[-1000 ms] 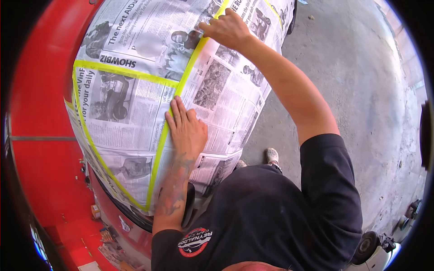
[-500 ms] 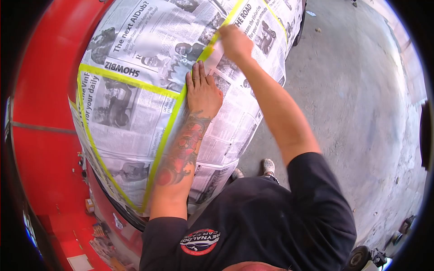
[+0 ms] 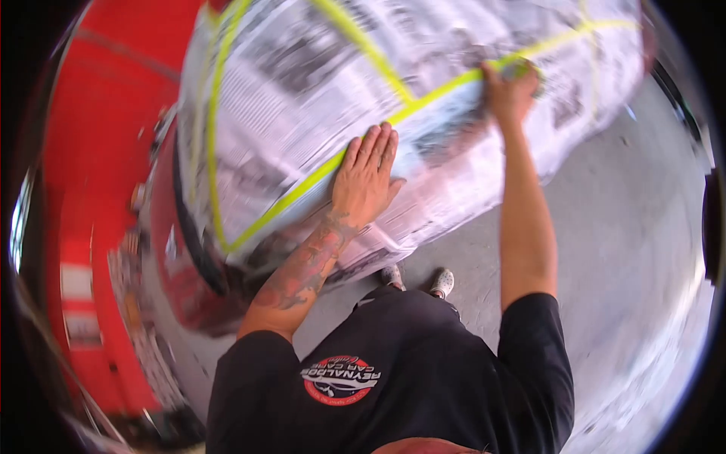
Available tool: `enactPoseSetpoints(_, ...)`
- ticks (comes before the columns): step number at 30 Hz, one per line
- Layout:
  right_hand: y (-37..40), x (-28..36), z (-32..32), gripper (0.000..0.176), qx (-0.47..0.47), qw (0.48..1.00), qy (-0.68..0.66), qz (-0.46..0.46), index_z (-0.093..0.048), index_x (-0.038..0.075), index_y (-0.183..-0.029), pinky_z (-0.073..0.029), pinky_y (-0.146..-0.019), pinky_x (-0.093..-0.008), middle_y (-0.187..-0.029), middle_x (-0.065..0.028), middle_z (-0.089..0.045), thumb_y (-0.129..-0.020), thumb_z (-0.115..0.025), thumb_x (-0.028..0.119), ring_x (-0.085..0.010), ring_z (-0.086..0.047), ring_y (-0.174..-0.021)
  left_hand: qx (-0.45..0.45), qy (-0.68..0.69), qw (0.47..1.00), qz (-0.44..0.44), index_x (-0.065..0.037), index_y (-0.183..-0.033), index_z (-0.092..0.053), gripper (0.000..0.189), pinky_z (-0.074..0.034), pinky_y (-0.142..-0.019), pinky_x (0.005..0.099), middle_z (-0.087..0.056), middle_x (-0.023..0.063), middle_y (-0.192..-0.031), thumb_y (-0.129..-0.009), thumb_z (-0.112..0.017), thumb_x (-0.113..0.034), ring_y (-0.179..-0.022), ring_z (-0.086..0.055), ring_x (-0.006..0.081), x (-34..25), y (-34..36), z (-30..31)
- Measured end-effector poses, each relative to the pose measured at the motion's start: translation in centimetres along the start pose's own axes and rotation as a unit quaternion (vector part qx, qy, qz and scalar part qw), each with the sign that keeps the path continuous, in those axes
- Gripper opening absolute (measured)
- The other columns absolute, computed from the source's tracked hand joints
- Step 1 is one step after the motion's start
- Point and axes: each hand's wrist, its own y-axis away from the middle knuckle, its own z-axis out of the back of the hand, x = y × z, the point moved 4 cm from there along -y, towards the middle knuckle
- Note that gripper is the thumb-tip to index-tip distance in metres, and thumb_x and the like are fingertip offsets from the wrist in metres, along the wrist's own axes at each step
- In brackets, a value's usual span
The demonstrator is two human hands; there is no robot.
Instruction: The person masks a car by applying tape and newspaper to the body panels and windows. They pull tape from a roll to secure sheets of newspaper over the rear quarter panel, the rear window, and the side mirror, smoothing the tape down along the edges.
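Note:
Newspaper sheets [image 3: 287, 125] cover a large curved surface of a car. Strips of yellow-green masking tape [image 3: 299, 189] run over them, one long strip crossing from lower left to upper right. My left hand [image 3: 364, 178] lies flat on the paper, its fingertips at the edge of that strip. Farther right along the same line, my right hand [image 3: 511, 94] is curled at the tape, with a blurred yellow-green roll of masking tape [image 3: 538, 76] partly showing behind its fingers.
A red panel [image 3: 113, 144] stands at the left. Red bodywork [image 3: 178, 280] shows below the paper, beside a dark trim edge [image 3: 197, 234]. Cluttered items line the lower left. Grey concrete floor [image 3: 620, 250] extends to the right, and my shoes [image 3: 442, 282] are below the car.
The view has swung, so the covered car now lies more across the frame. My right hand is farther from my left along the strip. My left hand stays flat on the paper.

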Motion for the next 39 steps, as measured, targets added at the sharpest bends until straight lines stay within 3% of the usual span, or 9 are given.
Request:
enactPoseSetpoints(13, -1.7, -2.2, -0.6, 0.108, 0.008, 1.0, -0.013, -0.02, -0.03, -0.004, -0.141, -0.039, -0.106, -0.0473, -0.137, -0.0238, -0.038, -0.073, -0.078, 0.065, -0.0382, -0.044, -0.129, 0.172, 0.034, 0.965, 0.193, -0.002, -0.152, -0.032, 0.087, -0.02, -0.12, 0.0486, -0.032, 0.0155, -0.159, -0.089, -0.06, -0.055, -0.147, -0.03, 0.029, 11.4, 24.2, 5.6)
enactPoseSetpoints(22, -2.2, -2.5, 1.5, 0.108, -0.017, 0.997, 0.065, -0.024, -0.034, -0.008, -0.139, -0.037, -0.11, -0.0469, -0.141, -0.0297, -0.039, -0.073, -0.077, 0.066, -0.0413, -0.041, -0.132, 0.093, 0.057, 0.962, 0.248, 0.0, -0.152, -0.031, 0.093, -0.019, -0.119, 0.0521, -0.034, 0.0185, -0.157, -0.09, -0.045, -0.067, -0.147, -0.029, 0.0324, 13.9, 31.0, 5.2)
enactPoseSetpoints(26, 1.1, -5.5, 3.4, 0.067, 0.053, 0.997, -0.045, -0.032, -0.041, -0.006, -0.141, -0.045, -0.095, -0.0452, -0.115, -0.0302, -0.056, -0.096, -0.06, 0.04, -0.0391, -0.058, -0.105, 0.079, 0.086, 0.962, 0.248, 0.003, -0.151, -0.031, 0.096, -0.02, -0.119, 0.0525, -0.039, 0.0218, -0.153, -0.091, -0.037, -0.072, -0.145, -0.033, 0.0351, 14.9, 33.3, 4.6)
enactPoseSetpoints(28, 7.3, -5.2, 4.7, 0.058, 0.109, 0.984, -0.128, -0.056, -0.03, 0.005, -0.153, -0.041, -0.06, -0.0311, -0.078, -0.0035, -0.053, -0.104, -0.05, 0.028, -0.0151, -0.048, -0.067, 0.017, 0.103, 0.958, 0.267, 0.001, -0.148, -0.04, 0.074, -0.022, -0.118, 0.0526, -0.046, 0.0219, -0.149, -0.096, -0.052, -0.051, -0.142, -0.038, 0.0363, 15.0, 34.5, 5.1)
enactPoseSetpoints(30, 17.4, 2.2, 8.6, 0.061, 0.143, 0.957, -0.211, -0.138, -0.022, 0.005, -0.157, -0.033, -0.053, -0.0251, -0.076, 0.0016, -0.045, -0.103, -0.048, 0.019, -0.0085, -0.041, -0.064, -0.052, 0.132, 0.939, 0.312, -0.001, -0.145, -0.045, 0.062, -0.024, -0.118, 0.0526, -0.048, 0.021, -0.147, -0.096, -0.061, -0.035, -0.141, -0.04, 0.0364, 15.5, 35.7, 5.4)
enactPoseSetpoints(31, 21.7, 4.5, 10.4, 0.068, 0.22, 0.957, -0.15, -0.113, -0.013, 0.006, -0.16, -0.034, -0.053, -0.0241, -0.076, 0.0019, -0.045, -0.103, -0.049, 0.016, -0.0082, -0.041, -0.064, -0.145, 0.128, 0.936, 0.294, -0.001, -0.132, -0.058, 0.045, -0.038, -0.11, 0.0496, -0.059, 0.0194, -0.135, -0.089, -0.068, -0.008, -0.129, -0.053, 0.0366, 14.8, 35.3, 6.8)
enactPoseSetpoints(35, 37.4, 9.3, 12.9, 0.084, 0.392, 0.844, -0.327, -0.166, 0.001, 0.008, -0.159, -0.045, -0.077, -0.0331, -0.103, -0.0086, -0.052, -0.095, -0.053, 0.002, -0.0176, -0.051, -0.086, -0.267, 0.278, 0.903, 0.191, 0.0, -0.107, -0.068, 0.025, -0.054, -0.081, 0.0382, -0.069, 0.0144, -0.103, -0.082, -0.069, 0.005, -0.094, -0.066, 0.0296, 9.9, 33.3, 10.2)
enactPoseSetpoints(36, 40.3, 9.9, 13.5, 0.091, 0.436, 0.808, -0.351, -0.184, 0.003, 0.011, -0.159, -0.049, -0.092, -0.0424, -0.117, -0.0136, -0.053, -0.091, -0.056, -0.003, -0.0251, -0.055, -0.101, -0.241, 0.355, 0.888, 0.163, 0.0, -0.108, -0.069, 0.026, -0.055, -0.082, 0.0377, -0.069, 0.0144, -0.103, -0.082, -0.07, 0.003, -0.094, -0.067, 0.0293, 8.3, 32.9, 9.8)
enactPoseSetpoints(39, 44.8, 14.5, 16.2, 0.09, 0.421, 0.81, -0.384, -0.139, -0.007, 0.007, -0.158, -0.047, -0.091, -0.0389, -0.109, -0.0116, -0.054, -0.086, -0.06, -0.01, -0.0221, -0.055, -0.099, -0.121, 0.567, 0.8, 0.156, 0.001, -0.128, -0.061, 0.052, -0.053, -0.084, 0.0348, -0.066, 0.0159, -0.119, -0.08, -0.08, -0.008, -0.102, -0.066, 0.0266, 4.0, 31.0, 7.2)
